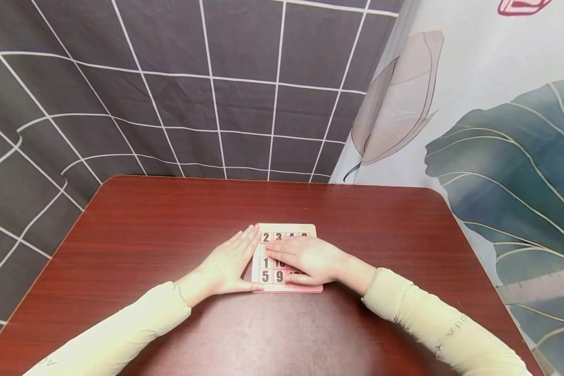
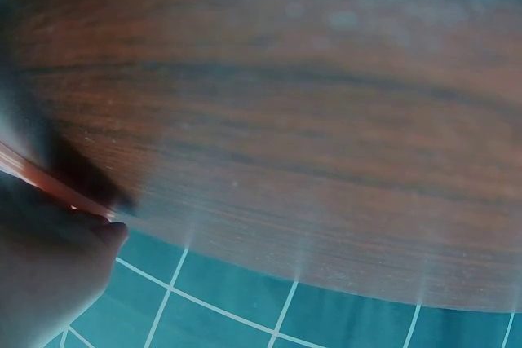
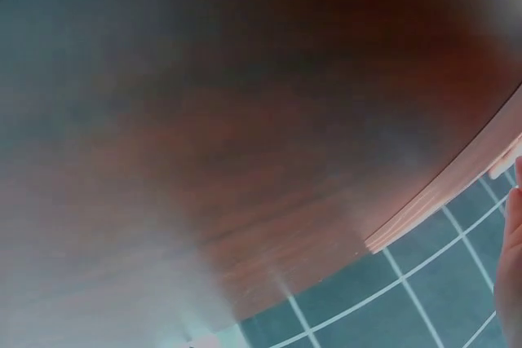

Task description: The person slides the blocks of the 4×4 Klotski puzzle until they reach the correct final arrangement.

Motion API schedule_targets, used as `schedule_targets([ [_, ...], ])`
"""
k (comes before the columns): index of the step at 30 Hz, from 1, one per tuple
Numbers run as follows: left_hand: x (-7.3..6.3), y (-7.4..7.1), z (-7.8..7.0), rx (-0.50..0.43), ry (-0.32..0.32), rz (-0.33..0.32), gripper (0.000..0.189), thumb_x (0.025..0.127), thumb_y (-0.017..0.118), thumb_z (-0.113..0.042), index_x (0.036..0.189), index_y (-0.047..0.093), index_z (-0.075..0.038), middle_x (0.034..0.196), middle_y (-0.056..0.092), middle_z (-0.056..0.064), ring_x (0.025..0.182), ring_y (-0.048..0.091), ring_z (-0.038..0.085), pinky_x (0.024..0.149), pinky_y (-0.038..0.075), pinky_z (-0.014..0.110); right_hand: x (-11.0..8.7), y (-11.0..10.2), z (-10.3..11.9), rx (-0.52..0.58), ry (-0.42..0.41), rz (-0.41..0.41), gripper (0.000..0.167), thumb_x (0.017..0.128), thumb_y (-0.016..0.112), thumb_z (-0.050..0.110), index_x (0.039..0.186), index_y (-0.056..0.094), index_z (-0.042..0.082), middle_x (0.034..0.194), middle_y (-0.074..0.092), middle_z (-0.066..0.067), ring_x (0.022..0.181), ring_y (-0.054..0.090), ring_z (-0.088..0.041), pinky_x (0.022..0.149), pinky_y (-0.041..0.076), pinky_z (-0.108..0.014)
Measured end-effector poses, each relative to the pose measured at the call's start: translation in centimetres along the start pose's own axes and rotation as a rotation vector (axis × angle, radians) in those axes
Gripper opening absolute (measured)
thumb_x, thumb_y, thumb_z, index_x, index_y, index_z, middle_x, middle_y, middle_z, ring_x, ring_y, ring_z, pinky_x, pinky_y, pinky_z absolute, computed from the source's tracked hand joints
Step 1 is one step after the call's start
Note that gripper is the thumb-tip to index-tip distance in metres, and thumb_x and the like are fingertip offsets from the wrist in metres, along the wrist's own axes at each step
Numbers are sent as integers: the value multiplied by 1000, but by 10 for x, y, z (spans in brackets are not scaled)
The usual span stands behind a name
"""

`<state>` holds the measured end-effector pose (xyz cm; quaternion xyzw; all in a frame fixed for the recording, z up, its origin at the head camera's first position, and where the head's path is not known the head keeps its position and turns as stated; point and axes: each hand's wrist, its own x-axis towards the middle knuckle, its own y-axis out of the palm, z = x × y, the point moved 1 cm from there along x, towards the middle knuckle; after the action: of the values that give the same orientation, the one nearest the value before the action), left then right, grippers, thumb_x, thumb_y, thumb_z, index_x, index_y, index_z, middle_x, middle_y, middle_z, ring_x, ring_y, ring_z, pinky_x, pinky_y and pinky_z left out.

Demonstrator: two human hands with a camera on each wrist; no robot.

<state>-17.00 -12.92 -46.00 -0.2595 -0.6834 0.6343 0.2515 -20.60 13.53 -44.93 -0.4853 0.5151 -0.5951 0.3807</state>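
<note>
Plainly, the left hand (image 1: 230, 262), fingers straight and thumb spread, touched the left edge of the numbered board (image 1: 270, 269) on the bench (image 1: 192, 209); the right hand (image 1: 314, 258) lay flat across the board

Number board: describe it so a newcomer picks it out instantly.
Find the red-brown table below the checked cloth. Near its middle, the left hand touches the left edge of a pale number board and the right hand covers part of its face. Bold black numerals in a grid set it apart from the table.
</note>
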Motion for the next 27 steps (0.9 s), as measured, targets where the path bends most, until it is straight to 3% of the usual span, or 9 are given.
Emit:
schedule_targets([
  [13,0,-3,-1,-20,2,-14,115,88,70,-70,161,32,10,172,30,27,161,32,39,131,35,48,16,2,-24,-20,73,48,63,101,66,43,152,58,6,156,60,-8,146,57,-22,123,47,-39],
  [27,0,-2,-1,1,5,-14,115,87,70,-71,161,34,10,172,30,28,161,32,39,131,34,49,8,3,-8,-36,-25,58,63,102,65,42,152,57,4,154,62,-9,146,58,-24,125,45,-39],
])
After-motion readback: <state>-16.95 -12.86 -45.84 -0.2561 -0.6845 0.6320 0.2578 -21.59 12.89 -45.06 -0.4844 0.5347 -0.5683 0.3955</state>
